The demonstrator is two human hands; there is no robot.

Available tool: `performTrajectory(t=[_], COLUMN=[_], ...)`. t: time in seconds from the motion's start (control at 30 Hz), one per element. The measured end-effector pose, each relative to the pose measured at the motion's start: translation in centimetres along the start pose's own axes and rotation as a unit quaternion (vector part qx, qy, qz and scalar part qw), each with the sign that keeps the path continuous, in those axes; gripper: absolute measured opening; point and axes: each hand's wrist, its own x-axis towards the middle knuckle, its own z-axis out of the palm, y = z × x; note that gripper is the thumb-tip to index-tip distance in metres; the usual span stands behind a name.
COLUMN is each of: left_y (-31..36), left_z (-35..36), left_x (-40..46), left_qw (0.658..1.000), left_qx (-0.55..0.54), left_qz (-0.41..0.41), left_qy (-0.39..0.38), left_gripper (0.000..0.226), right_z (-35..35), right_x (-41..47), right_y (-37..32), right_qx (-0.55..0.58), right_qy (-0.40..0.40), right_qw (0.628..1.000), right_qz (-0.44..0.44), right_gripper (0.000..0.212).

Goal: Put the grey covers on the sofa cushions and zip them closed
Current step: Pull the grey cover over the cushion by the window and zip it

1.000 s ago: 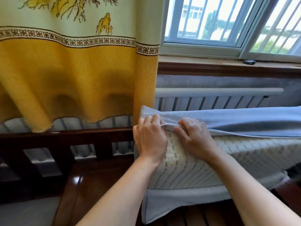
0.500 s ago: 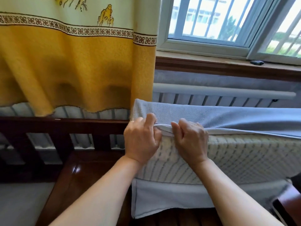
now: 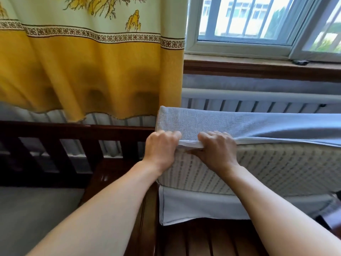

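Both hands working upper hem of grey woven fabric cover [image 3: 212, 124] at cushion's left corner, frame centre. Left hand [image 3: 160, 148] curling over hem at 9 o'clock of corner, gripping it. Right hand [image 3: 217, 150] pinching same hem at 3 o'clock side. Cream ribbed foam sofa cushion [image 3: 267, 169] showing bare between upper and lower flaps, lying on dark wooden slatted sofa frame [image 3: 203, 241]. Step in hand, judging: seating corner, readying closure. Zipper pull not visible. Next: bringing 2 edges together, locating slider.
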Motion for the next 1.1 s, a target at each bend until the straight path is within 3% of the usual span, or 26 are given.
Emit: performTrajectory(t=[0.07, 0.17, 0.27, 0.43, 0.57, 0.67, 0.77, 0.9, 0.97, 1.07, 1.1], left_y=[1.0, 1.6, 1.8, 2.4, 6.2, 11.4, 17.6, 24.1, 25.5, 25.1, 25.0], left_z=[0.0, 1.2, 1.2, -0.4, -0.2, 0.3, 2.0, 3.1, 3.1, 3.2, 3.2], left_x=[-1.1, -3.4, -4.1, -4.5, -3.3, -0.8, 1.6, 3.5, 4.4, 4.9, 5.0], left_qw=[0.999, 0.993, 0.989, 0.996, 0.997, 0.996, 0.997, 0.998, 0.996, 0.995, 0.994], left_qx=[0.0, -0.051, -0.058, -0.006, -0.038, -0.067, -0.059, -0.024, 0.005, 0.057, 0.075], left_qz=[-0.042, -0.08, -0.087, -0.001, 0.021, 0.029, 0.038, 0.044, 0.044, 0.046, 0.048], left_qy=[-0.007, 0.074, 0.101, 0.088, 0.058, 0.045, -0.017, 0.038, 0.074, 0.069, 0.058], left_gripper=[0.022, 0.036, 0.036, 0.029, 0.042, 0.036, 0.035, 0.031, 0.035, 0.023, 0.017], right_z=[-0.1, 0.5, 0.3, -1.8, -3.8, -4.6, -5.5, -6.0, -5.9, -6.0, -6.0], right_x=[-1.1, -3.5, -4.2, -5.5, -7.8, -9.6, -11.8, -12.5, -11.3, -10.1, -10.2], right_y=[-1.0, -2.5, -3.2, 0.1, 5.5, 10.0, 15.1, 18.9, 19.7, 20.1, 20.1], right_qx=[-0.036, -0.072, -0.072, -0.031, -0.021, -0.007, 0.023, 0.065, 0.068, 0.067, 0.059], right_qy=[0.018, 0.057, 0.074, 0.069, 0.049, 0.009, 0.015, 0.074, 0.07, 0.066, 0.064], right_qw=[0.998, 0.994, 0.992, 0.997, 0.99, 0.986, 0.975, 0.972, 0.974, 0.981, 0.983], right_qz=[0.043, 0.066, 0.078, 0.031, 0.134, 0.167, 0.222, 0.214, 0.203, 0.172, 0.164], right_gripper=[0.055, 0.045, 0.037, 0.036, 0.045, 0.058, 0.064, 0.014, 0.015, 0.005, 0.013])
